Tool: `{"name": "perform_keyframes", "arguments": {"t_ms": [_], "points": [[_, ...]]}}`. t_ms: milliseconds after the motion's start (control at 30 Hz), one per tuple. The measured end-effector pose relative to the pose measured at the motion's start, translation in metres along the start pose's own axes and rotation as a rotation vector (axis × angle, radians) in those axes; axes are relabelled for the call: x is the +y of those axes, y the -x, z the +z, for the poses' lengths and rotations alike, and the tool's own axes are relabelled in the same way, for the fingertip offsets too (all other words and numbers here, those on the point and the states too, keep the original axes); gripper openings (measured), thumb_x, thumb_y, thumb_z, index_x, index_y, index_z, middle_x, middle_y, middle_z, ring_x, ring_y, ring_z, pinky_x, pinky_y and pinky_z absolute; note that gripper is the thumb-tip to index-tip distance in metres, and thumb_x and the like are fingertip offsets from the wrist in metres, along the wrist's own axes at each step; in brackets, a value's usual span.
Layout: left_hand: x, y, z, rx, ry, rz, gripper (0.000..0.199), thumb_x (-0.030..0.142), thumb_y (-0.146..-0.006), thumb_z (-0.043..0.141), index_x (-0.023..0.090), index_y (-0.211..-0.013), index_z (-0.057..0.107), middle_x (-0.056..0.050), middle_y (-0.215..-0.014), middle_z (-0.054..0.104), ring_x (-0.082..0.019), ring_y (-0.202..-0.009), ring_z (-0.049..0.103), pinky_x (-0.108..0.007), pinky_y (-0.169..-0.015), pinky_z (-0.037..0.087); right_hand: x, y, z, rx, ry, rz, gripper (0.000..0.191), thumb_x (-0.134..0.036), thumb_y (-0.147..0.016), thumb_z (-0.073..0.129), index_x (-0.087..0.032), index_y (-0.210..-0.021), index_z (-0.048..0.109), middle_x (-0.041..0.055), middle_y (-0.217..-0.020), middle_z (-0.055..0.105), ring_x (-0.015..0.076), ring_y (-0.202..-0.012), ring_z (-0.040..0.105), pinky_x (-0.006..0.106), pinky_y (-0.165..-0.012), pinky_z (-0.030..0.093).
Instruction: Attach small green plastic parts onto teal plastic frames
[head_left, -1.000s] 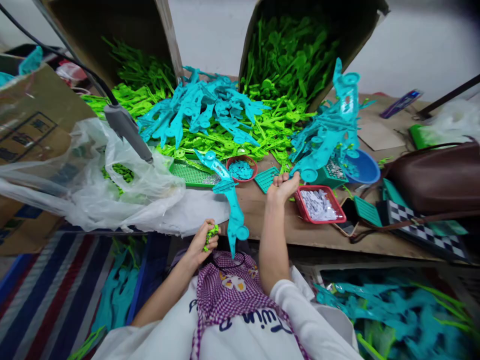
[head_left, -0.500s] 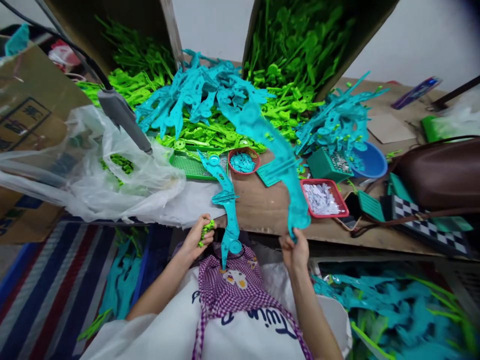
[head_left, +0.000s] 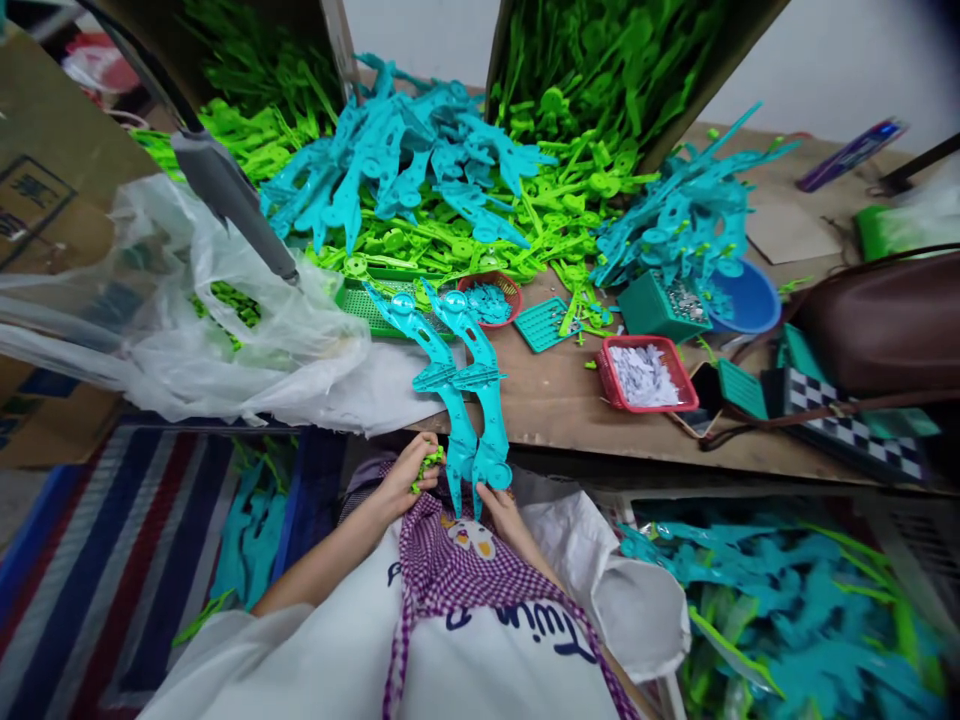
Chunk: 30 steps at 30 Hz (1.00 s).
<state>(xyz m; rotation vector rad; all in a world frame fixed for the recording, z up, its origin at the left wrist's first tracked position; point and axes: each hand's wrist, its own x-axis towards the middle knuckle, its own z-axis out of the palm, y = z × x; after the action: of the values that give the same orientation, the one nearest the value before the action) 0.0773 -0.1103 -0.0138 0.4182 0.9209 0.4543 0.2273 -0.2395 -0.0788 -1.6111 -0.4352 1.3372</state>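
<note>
Two long curved turquoise plastic pieces lie side by side over the table's front edge. My right hand (head_left: 501, 503) pinches the lower end of the right-hand turquoise piece (head_left: 489, 405). The left-hand turquoise piece (head_left: 448, 400) rests just beside my left hand (head_left: 410, 472), which is closed around several small bright-green plastic parts (head_left: 427, 468). Behind the pieces are a green perforated tray (head_left: 369, 302) and a red basket (head_left: 512, 312) of small turquoise parts.
Heaps of turquoise pieces (head_left: 420, 150) and green pieces (head_left: 570, 205) cover the back. A grey tool (head_left: 232, 200) hangs over a plastic bag (head_left: 315, 360) at left. Right of centre are a red basket (head_left: 679, 400) of white bits, a green box (head_left: 652, 315) and a blue bowl (head_left: 763, 305).
My right hand has brought its turquoise piece left and laid it alongside the other one. My left hand stays nearly in place, still holding the green parts.
</note>
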Motion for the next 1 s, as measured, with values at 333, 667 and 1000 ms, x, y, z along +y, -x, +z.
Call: {"name": "perform_keyframes", "arguments": {"t_ms": [333, 667, 1000], "points": [[0.012, -0.011, 0.017, -0.124, -0.077, -0.063, 0.029, 0.026, -0.070, 0.064, 0.023, -0.087, 0.041, 0.004, -0.065, 0.053, -0.001, -0.037, 0.030, -0.010, -0.036, 0.011, -0.029, 0.003, -0.015, 0.027, 0.003, -0.005, 0.049, -0.060, -0.058, 0.079, -0.020, -0.086, 0.076, 0.0073, -0.097, 0.075, 0.0286, -0.103, 0.066, 0.044, -0.098, 0.048], [0.022, -0.031, 0.064, -0.295, -0.108, -0.072, 0.028, 0.025, -0.070, 0.064, 0.022, -0.087, 0.041, 0.004, -0.067, 0.055, 0.000, -0.037, 0.029, -0.009, -0.036, 0.013, -0.078, -0.007, -0.068, 0.073, -0.267, -0.025, 0.040, -0.039, -0.049, 0.090, -0.021, -0.081, 0.072, 0.0037, -0.085, 0.077, 0.0238, -0.085, 0.072, 0.038, -0.087, 0.056], [0.059, 0.023, 0.012, -0.201, -0.096, 0.063, 0.029, 0.023, -0.072, 0.066, 0.022, -0.087, 0.041, 0.003, -0.072, 0.059, 0.000, -0.036, 0.030, -0.007, -0.033, 0.018, -0.122, -0.023, -0.182, -0.004, 0.041, 0.114, 0.040, -0.031, -0.045, 0.087, -0.022, -0.080, 0.070, 0.0052, -0.084, 0.077, 0.0281, -0.089, 0.072, 0.042, -0.088, 0.055]]}}
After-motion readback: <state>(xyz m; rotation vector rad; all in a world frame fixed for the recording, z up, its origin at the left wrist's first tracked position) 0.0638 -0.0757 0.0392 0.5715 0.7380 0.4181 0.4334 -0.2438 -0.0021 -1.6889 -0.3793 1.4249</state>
